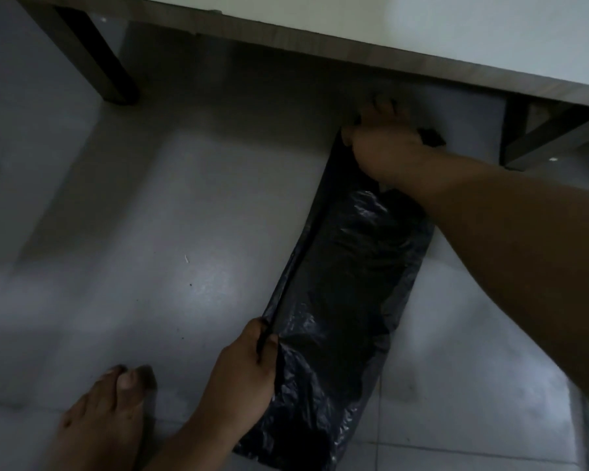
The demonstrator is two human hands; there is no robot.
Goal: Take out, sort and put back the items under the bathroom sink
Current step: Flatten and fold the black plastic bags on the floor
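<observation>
A long black plastic bag (340,287) lies flat on the grey tiled floor, running from near me toward the space under the sink counter. My left hand (244,372) pinches the bag's left edge near its lower end, thumb and fingers closed on the plastic. My right hand (385,144) presses on the bag's far end just under the counter's edge, fingers spread forward. Whether those fingers curl round the plastic is hidden by the back of the hand.
The sink counter's wooden edge (320,45) crosses the top, with dark legs at left (92,59) and right (538,141). A bare foot (106,419) rests on the floor at the bottom left. Bare floor tiles (150,232) stretch left of the bag.
</observation>
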